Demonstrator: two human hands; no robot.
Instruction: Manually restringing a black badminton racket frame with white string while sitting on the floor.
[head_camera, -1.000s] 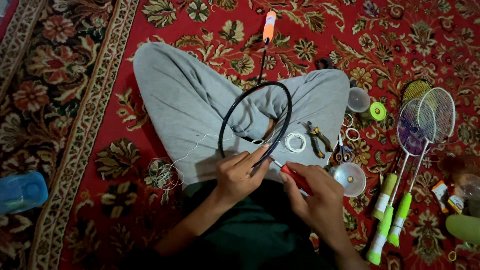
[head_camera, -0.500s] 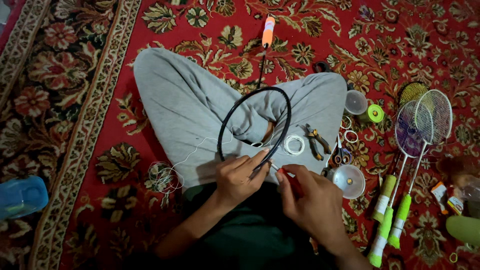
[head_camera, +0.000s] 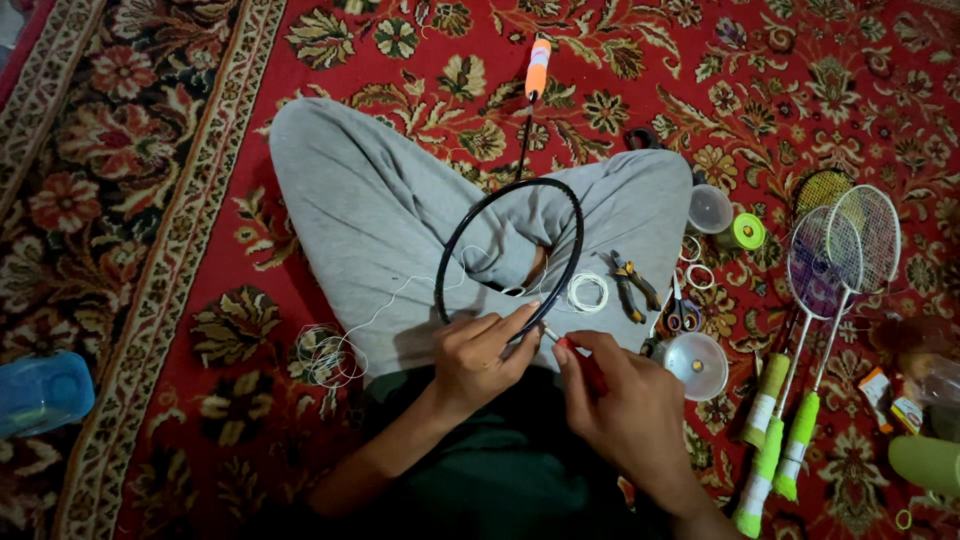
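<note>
Red floral carpet (head_camera: 800, 80) is spread beneath crossed legs in grey trousers (head_camera: 380, 230). An unstrung black racket frame (head_camera: 510, 255) is rested on the lap, its rim pinched by the left hand (head_camera: 480, 360). A red-handled tool (head_camera: 580, 362) is gripped by the right hand (head_camera: 625, 405) against the frame. 2 strung rackets (head_camera: 840, 260) are laid well apart, to the right.

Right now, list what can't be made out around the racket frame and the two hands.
- Head view: the tip of the red-handled tool is covered by the right hand and the left hand.
- Head view: where the white string meets the empty racket frame is too thin and dim to tell.
- Head view: the green object at the right edge is cut off.
- Head view: the blue container is cropped by the left edge.
</note>
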